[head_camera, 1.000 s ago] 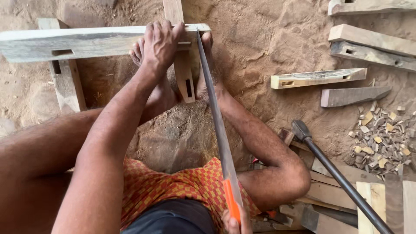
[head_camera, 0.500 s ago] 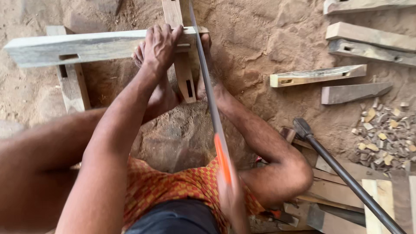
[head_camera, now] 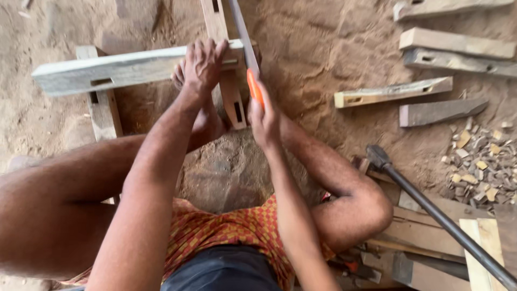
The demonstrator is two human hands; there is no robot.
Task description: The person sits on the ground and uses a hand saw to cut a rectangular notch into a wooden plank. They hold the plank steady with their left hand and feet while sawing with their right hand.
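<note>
2 hands are busy at the same pale wooden plank, which lies across a narrower wooden piece on the sandy ground. My left hand is spread flat on top of the plank near its right end, fingers together and pressing down, not wrapped around anything; I judge it is there to stop the plank from sliding while the blade works. My right hand is clamped around the orange handle of a handsaw, and its dark blade runs away from me over the end of the plank, just beside the left hand. A bare foot sits under the left wrist, close against the wood, probably as 1 more brace, though I cannot tell exactly what it presses on. I sit low with both knees wide apart, so the work stays between my legs and near my body. To the right, well apart from the saw, several wooden bars with cut slots lie side by side, a heap of small wood chips is near them, and a hammer with a long dark handle rests on some boards.
</note>
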